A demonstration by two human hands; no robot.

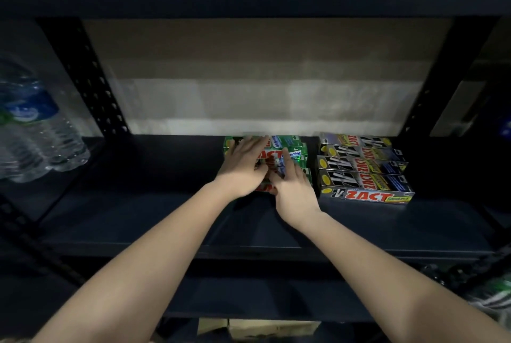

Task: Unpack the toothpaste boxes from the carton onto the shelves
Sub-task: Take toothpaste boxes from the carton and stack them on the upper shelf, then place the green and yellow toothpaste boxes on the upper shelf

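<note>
The green toothpaste boxes [287,153] lie flat in a small stack toward the far middle of the dark shelf [154,221], long sides running left to right, and both hands are on them. The left hand [246,165] lies flat across the top of the stack with its fingers [258,146] straight and close together, pressing down; the right hand [294,193] rests on the near right part with fingers extended over the front boxes, and whether its thumb hooks under a box cannot be told, since the hands overlap and the picture is blurred there. Just beside the stack on the right, with a narrow gap between, sits a tidy block of grey toothpaste boxes [365,174]. The main risk, as I judge it, is a sideways nudge: a push to the right could close that gap and knock the grey block askew, and uneven pressure could slide the top green boxes off the lower ones. Open room lies to the left, as far as the perforated upright [91,79], beyond which water bottles [33,132] stand. The near strip of shelf up to its front edge is also free for drawing the hands back.
</note>
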